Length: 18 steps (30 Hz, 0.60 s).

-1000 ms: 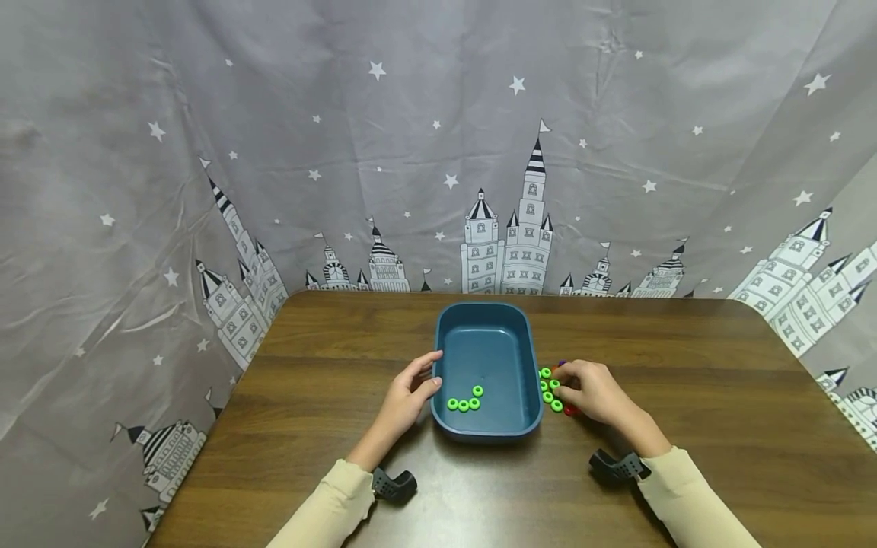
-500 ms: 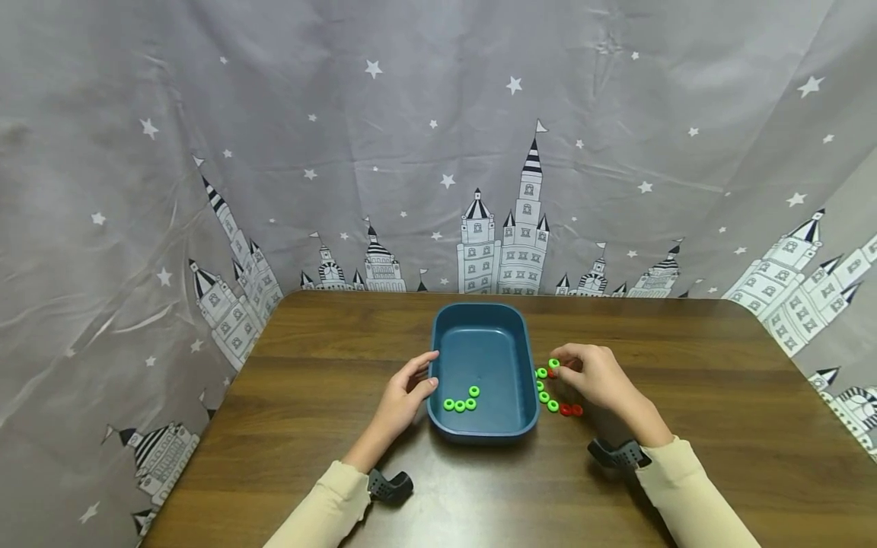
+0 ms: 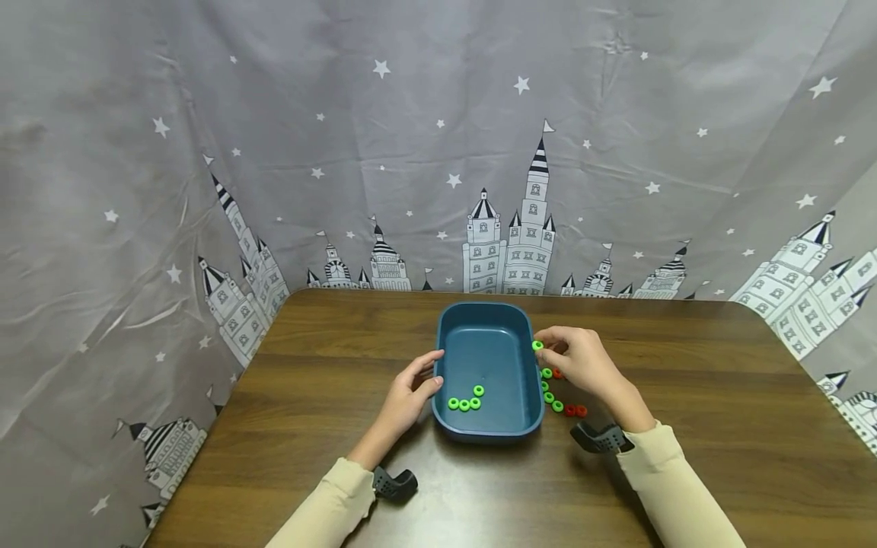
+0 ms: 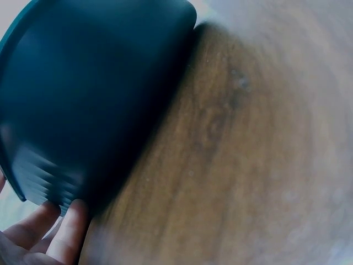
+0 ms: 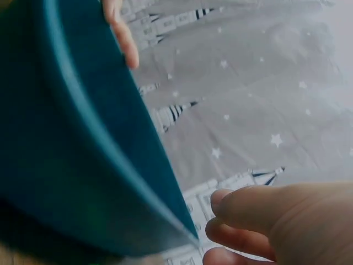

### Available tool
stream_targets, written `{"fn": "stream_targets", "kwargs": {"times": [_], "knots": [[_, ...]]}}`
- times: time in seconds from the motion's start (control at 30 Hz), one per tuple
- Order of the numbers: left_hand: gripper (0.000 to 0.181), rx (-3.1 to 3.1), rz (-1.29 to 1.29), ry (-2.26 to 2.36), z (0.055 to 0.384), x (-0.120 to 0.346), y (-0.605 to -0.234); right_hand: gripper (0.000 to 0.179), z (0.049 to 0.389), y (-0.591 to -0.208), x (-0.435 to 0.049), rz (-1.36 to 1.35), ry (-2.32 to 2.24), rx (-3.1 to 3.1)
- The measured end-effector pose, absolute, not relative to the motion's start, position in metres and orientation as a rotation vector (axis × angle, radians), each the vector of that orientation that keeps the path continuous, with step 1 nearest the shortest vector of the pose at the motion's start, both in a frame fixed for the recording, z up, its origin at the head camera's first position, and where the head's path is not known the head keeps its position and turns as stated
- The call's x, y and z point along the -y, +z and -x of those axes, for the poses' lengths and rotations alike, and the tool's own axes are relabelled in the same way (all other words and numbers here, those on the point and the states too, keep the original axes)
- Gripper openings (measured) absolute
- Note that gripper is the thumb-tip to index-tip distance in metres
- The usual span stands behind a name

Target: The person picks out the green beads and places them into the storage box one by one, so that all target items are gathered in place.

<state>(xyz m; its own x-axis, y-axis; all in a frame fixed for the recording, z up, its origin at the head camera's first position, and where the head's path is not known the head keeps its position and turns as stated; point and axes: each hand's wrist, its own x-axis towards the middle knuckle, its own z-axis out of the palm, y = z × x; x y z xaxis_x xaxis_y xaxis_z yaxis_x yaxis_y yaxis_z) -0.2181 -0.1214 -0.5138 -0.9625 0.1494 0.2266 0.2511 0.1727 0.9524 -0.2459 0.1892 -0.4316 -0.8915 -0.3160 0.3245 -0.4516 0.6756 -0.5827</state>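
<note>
A blue rectangular bin stands on the table with several small green rings on its floor, near the front left. My left hand holds the bin's left side, its thumb and index fingertips at the rim. Other fingers touch the ribbed outer wall in the left wrist view. My right hand pinches one green ring between thumb and index finger, right at the bin's right rim. In the right wrist view that ring is hidden, and the right-hand fingers are close to the rim.
Several more green rings lie on the wooden table along the bin's right side, with red rings beside them. A grey curtain printed with castles and stars hangs behind the table's far edge.
My right hand has lifted a green ring from the pile and carried it left and away from me to the bin's rim. The red rings are uncovered. My left hand stays put.
</note>
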Motion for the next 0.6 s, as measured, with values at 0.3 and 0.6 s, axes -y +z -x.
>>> {"fn": "stream_targets", "kwargs": {"times": [0.3,0.6], "knots": [[0.045,2.343,0.401,-1.926,0.219,0.121,-0.513,0.021,0.244,-0.431,-0.153,-0.748,1.085,2.664],[0.045,2.350,0.391,-1.925,0.219,0.121,-0.513,0.020,0.247,-0.434,-0.128,-0.837,1.058,2.680]]}}
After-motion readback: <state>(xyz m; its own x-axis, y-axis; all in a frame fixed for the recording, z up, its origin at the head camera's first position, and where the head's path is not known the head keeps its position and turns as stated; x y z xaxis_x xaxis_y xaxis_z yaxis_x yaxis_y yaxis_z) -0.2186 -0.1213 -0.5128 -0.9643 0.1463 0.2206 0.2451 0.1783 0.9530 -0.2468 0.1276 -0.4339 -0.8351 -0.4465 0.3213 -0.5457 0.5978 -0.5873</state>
